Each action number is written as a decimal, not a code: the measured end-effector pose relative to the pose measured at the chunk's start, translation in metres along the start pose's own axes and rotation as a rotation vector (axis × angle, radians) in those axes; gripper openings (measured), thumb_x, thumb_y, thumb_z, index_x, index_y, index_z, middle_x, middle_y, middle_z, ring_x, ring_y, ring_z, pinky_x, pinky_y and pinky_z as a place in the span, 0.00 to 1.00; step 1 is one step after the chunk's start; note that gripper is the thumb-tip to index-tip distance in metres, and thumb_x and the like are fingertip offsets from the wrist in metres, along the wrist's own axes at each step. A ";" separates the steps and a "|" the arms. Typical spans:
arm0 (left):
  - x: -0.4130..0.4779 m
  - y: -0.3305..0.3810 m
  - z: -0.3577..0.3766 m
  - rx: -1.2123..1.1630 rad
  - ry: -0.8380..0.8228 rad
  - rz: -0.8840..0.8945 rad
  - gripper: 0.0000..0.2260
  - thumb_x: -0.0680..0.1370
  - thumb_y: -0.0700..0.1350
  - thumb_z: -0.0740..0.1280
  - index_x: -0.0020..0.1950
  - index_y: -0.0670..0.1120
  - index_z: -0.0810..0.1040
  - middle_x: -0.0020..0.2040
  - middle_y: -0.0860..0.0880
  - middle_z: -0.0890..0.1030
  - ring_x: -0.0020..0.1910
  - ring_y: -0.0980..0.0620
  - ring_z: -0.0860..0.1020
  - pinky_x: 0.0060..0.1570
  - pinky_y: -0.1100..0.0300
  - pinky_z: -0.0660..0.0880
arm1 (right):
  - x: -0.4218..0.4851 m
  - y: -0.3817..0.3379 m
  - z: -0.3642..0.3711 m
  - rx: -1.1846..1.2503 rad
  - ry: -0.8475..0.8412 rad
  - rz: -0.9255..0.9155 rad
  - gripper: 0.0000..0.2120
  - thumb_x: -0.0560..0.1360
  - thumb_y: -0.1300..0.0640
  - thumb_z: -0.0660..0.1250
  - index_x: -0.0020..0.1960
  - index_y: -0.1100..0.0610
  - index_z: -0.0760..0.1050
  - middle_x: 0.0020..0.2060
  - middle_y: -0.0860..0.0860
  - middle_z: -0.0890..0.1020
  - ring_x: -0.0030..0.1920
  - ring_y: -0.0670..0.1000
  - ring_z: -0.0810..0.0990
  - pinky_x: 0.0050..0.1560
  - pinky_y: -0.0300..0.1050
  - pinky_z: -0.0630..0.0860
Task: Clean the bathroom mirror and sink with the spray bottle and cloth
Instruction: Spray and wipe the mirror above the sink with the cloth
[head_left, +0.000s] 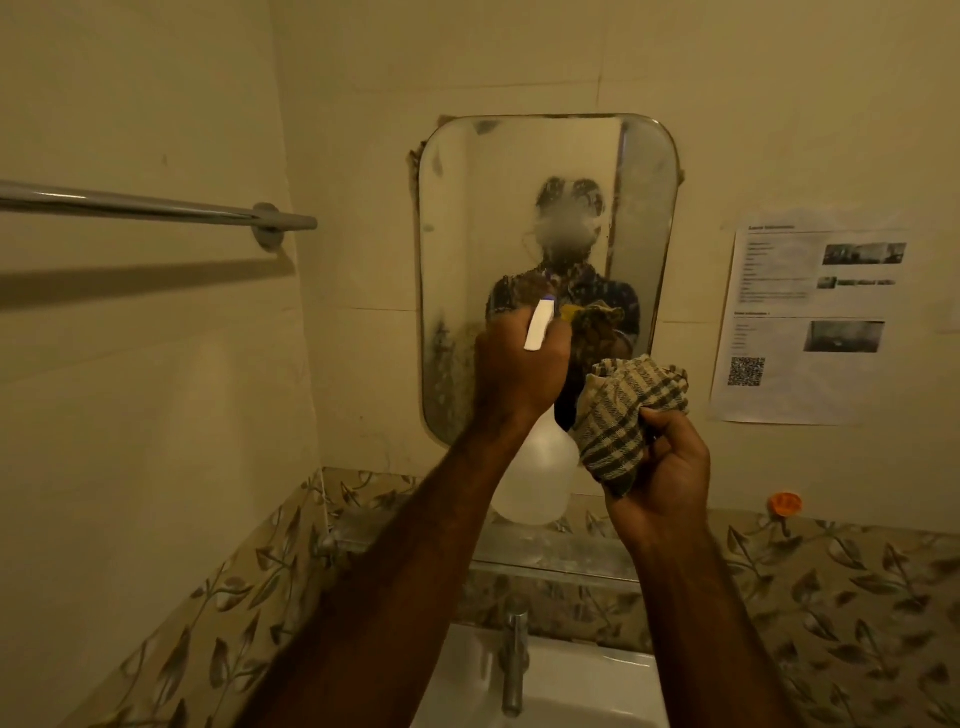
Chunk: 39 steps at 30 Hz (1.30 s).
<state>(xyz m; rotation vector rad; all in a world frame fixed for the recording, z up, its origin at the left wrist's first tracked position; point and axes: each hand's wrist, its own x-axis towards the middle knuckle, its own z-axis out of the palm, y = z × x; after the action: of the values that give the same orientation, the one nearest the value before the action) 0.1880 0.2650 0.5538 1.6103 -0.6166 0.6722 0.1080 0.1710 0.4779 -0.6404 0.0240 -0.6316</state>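
Checked cloth (626, 415) bunched in the right hand (662, 467) could catch overspray, since the left hand (519, 369) squeezes the spray bottle (535, 467) just beside it toward the mirror (519, 208).

Left hand (519, 369) wrapped around neck of spray bottle (535, 478), white nozzle sticking up above the fist, aimed at mirror (545, 218); clear round body hangs below the grip. Right hand (662, 478) just beside it, clutching bunched checked cloth (631, 415), cloth bulging up above the fingers, near the bottle body. Mirror ahead of both grips, foggy and spotted, dirt on lower left. Sink (561, 691) and tap (514, 665) below the hands. Towel rail (156, 208) far left of left grip, paper notice (810, 317) right of right grip, orange cap (784, 503) on tiled ledge (831, 571) beside it
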 end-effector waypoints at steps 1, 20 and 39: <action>-0.001 0.001 0.003 -0.009 -0.001 -0.002 0.11 0.79 0.47 0.65 0.41 0.43 0.81 0.33 0.46 0.81 0.29 0.54 0.78 0.30 0.62 0.75 | 0.000 -0.004 -0.002 -0.002 0.001 -0.003 0.16 0.79 0.58 0.60 0.63 0.56 0.80 0.61 0.56 0.84 0.65 0.59 0.80 0.67 0.53 0.75; 0.042 -0.016 -0.033 -0.088 0.146 -0.167 0.05 0.80 0.47 0.64 0.45 0.49 0.76 0.34 0.51 0.81 0.25 0.51 0.82 0.28 0.57 0.82 | 0.043 -0.006 0.061 -0.309 -0.116 -0.270 0.18 0.79 0.62 0.68 0.68 0.53 0.77 0.59 0.48 0.85 0.62 0.50 0.83 0.64 0.57 0.78; 0.170 -0.027 -0.054 -0.095 -0.050 0.060 0.09 0.80 0.48 0.64 0.50 0.44 0.80 0.39 0.46 0.82 0.28 0.50 0.81 0.26 0.59 0.80 | 0.227 -0.072 0.186 -0.872 0.462 -0.980 0.18 0.77 0.55 0.67 0.66 0.50 0.80 0.60 0.50 0.81 0.56 0.48 0.81 0.60 0.44 0.80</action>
<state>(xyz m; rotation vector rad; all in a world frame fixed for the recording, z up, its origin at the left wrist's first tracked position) 0.3199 0.3183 0.6644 1.5288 -0.7256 0.6389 0.2926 0.1027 0.7073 -1.3486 0.4582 -1.7539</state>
